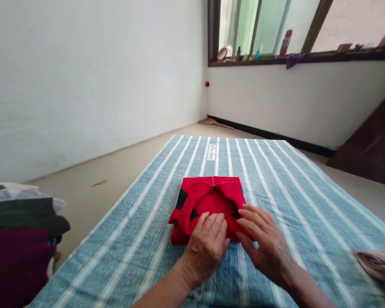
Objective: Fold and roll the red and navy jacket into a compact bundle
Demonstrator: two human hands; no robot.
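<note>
A red garment, folded into a compact bundle with dark trim, lies in the middle of a blue cloth with white stripes. My left hand rests on the bundle's near edge, its fingers curled and pressed onto the red fabric. Beside it, my right hand touches the bundle's near right corner with fingers stretched out and slightly spread.
A pile of folded clothes, dark red, black and white, stands at the near left. A beige cloth lies at the right edge. The window sill at the back holds small bottles. A dark wooden panel leans at the right.
</note>
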